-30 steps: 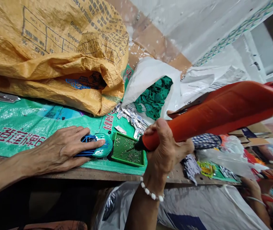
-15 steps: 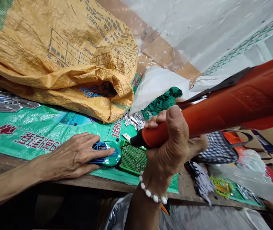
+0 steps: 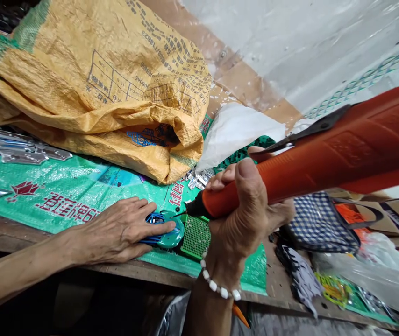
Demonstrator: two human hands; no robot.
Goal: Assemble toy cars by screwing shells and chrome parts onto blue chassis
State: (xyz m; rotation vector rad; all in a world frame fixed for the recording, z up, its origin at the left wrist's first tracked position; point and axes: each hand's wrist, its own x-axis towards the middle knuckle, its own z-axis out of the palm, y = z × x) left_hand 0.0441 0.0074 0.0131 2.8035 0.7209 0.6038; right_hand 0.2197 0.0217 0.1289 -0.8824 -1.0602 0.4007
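A teal toy car (image 3: 172,238) with a blue frame part lies on the green sheet near the table's front edge. My left hand (image 3: 124,229) grips it, with a finger stretched over the top and the thumb along the near side. My right hand (image 3: 243,205), closed, holds a red electric screwdriver (image 3: 311,156) whose thin bit points left, at the car's far edge. Whether the bit touches the car I cannot tell. Right beside the car is a green perforated tray (image 3: 195,239) scattered with tiny screws, partly hidden by the screwdriver and my right hand.
A crumpled yellow woven sack (image 3: 143,84) fills the back left. Silvery parts (image 3: 27,147) lie at the left. A white bag (image 3: 238,130) of green parts stands behind. To the right are a checkered bag (image 3: 320,221) and grey plastic pieces (image 3: 299,273).
The screwdriver's bit has gone from the screw tray leftward to the toy car. My left hand keeps its grip on the car. The whole view has shifted slightly.
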